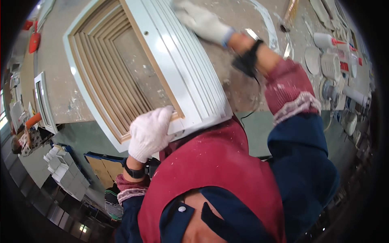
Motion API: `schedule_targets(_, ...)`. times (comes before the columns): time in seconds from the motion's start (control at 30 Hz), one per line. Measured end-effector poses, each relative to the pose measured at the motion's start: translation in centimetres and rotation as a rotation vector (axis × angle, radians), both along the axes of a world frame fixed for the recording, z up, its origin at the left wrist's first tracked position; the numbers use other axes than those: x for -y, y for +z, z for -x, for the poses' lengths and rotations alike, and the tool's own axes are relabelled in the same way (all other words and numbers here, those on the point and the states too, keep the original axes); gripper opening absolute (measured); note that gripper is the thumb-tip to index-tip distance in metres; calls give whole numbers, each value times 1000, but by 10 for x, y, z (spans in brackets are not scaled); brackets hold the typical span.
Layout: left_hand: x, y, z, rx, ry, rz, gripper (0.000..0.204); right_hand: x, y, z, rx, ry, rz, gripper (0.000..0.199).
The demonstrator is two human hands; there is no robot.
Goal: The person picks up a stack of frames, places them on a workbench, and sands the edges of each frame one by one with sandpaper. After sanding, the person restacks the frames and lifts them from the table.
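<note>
A stack of white rectangular frames [164,60] lies on the worktable in front of me, with bare brown wood showing along the inner edges. My left hand [150,131], in a white knit glove, is closed over the near rail of the top frame, close to its near corner. At the stack's far right side is my right hand [202,22], also gloved. It lies along the outer edges with the fingers stretched out, slightly blurred; whatever is under the palm is hidden. A small round hole marks the top frame's right rail.
White bottles with red tips [324,40] and white tubs [330,65] crowd the table's right side. A brush [291,12] lies at the far right. Further left are a narrow white frame [44,101] and a red object [35,41]. Another person [28,141] is at the far left.
</note>
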State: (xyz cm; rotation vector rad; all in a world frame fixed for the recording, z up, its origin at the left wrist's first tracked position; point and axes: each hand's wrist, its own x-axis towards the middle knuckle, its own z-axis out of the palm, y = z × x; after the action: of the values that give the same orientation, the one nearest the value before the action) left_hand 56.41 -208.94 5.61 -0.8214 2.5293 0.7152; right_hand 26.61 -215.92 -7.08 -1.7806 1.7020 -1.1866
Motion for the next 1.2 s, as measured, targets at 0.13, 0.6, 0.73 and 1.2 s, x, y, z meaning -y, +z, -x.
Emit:
schedule_targets(0.13,-2,1,3,30,27,11,62,-183,-5,-36,95,75,-10,31)
schedule_targets(0.6,-12,20,16,79,125,22,61,-116,42,-54,113,133,221,24)
schedule_targets(0.73,-15,20,13,-23,190,25,59,-212,47,-70,-5,288,322,18)
schedule_targets(1.2,-3,26,-91,-521,342,378,83,-226,59,81,-863,-350,-173,44)
